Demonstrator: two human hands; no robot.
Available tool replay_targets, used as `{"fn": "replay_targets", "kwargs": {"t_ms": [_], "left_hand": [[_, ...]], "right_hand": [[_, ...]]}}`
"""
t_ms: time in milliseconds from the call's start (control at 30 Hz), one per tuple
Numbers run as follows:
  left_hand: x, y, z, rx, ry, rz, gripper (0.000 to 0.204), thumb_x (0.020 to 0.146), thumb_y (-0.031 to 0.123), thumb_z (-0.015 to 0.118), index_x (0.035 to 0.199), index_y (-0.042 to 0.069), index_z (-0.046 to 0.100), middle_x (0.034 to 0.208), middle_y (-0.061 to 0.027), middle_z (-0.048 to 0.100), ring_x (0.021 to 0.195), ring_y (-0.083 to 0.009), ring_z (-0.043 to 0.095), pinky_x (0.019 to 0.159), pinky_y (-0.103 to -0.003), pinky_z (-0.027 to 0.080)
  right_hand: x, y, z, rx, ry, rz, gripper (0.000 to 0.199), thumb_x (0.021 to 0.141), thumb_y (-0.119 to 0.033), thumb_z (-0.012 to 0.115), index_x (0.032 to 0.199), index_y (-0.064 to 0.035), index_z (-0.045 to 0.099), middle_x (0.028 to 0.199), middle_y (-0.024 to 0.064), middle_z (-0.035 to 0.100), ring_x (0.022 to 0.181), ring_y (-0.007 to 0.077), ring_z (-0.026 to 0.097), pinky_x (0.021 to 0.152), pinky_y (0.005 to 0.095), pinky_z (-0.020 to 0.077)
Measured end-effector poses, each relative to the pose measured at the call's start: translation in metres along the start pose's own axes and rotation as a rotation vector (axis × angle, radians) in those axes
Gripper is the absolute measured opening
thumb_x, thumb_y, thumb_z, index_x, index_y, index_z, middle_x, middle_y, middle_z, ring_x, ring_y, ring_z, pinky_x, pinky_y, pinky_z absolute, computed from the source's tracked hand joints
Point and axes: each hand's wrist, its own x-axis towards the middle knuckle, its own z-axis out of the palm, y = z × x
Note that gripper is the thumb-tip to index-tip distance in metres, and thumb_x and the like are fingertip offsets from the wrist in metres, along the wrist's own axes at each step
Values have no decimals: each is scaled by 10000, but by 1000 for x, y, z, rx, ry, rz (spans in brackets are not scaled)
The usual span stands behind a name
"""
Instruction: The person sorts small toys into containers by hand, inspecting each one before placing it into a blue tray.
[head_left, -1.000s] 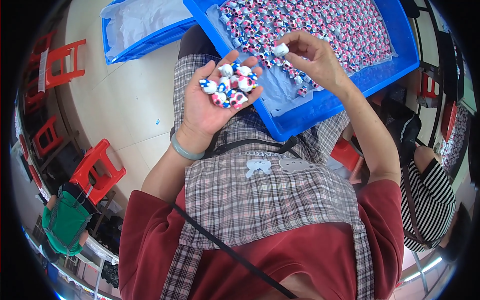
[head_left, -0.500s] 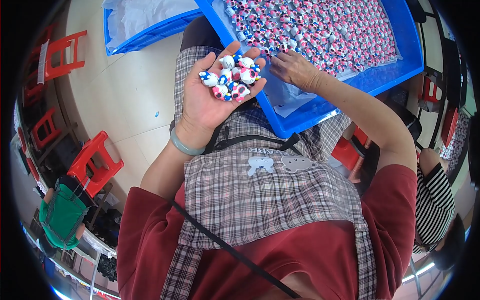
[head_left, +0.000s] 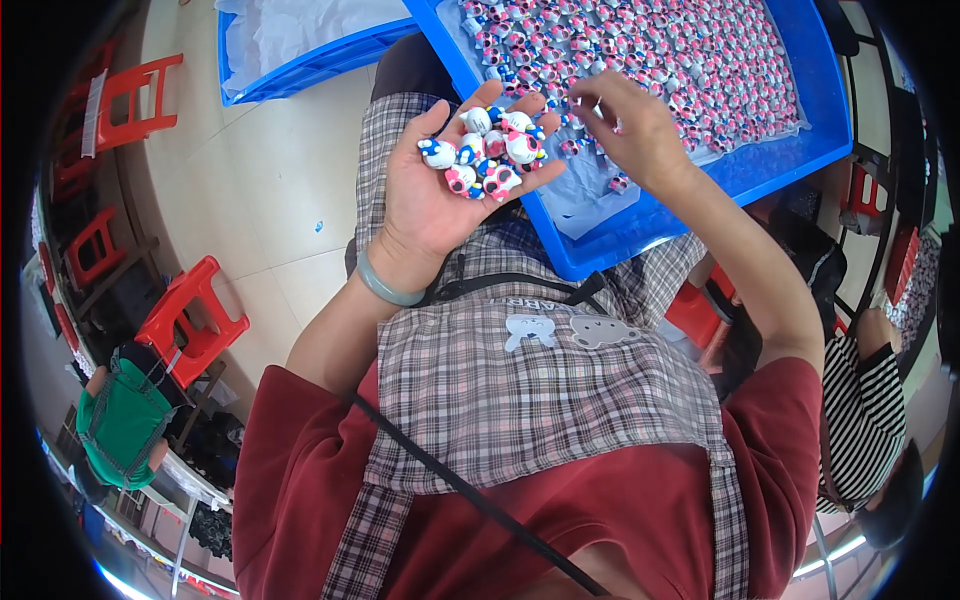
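Note:
My left hand is palm up, its fingers spread and slightly cupped. A heap of small figurines, white heads with pink and blue parts, rests in it. To its right, my right hand is over the near left part of a blue tray, thumb and fingers curled toward each other in a pinch. What sits between those fingertips is too small to make out. Many matching figurines cover most of the tray on white paper; a few loose ones lie close to the right hand.
Another blue tray, lined with white paper, is at the far left. Red stools stand on the tiled floor to the left. A person in green is at the lower left, and one in a striped sleeve at the right.
My right hand has lifted and moved a little right, away from the figurines at the tray's left side. The left hand keeps its heap, slightly farther right in the view.

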Motion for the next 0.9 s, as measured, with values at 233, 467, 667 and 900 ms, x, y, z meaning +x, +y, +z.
{"fn": "replay_targets", "kwargs": {"t_ms": [233,467,667,900], "left_hand": [[3,4,-10,82,29,-37,464,983,341,496,1353,61,501,1314,-168,568,1234,-368,552,1015,-628,447],[2,-1,-6,6,77,-56,441,983,327,497,1324,48,512,1348,-218,537,1285,-404,499,1064,-659,381],[-4,13,-9,-47,5,-13,427,992,312,481,1330,50,484,1467,-278,412,1387,-473,358,1096,-683,314],[-3,19,-8,-76,-41,16,433,985,306,493,1336,54,462,1464,-285,405,1397,-461,350,1099,-684,310]], "right_hand": [[8,-66,-21,85,-63,-294,282,823,-110,736,1089,-70,653,1051,69,588,805,212,667,712,338,572],[3,-46,-24,916,-6,130,196,899,-72,668,1094,-46,673,1049,31,647,790,82,625,691,247,544],[-15,24,-34,802,-251,388,317,926,-126,672,1231,-42,651,1008,0,670,809,47,596,719,233,515],[-35,57,19,129,-414,88,322,798,-36,717,1100,-5,611,917,128,663,817,222,670,740,348,538]]}}
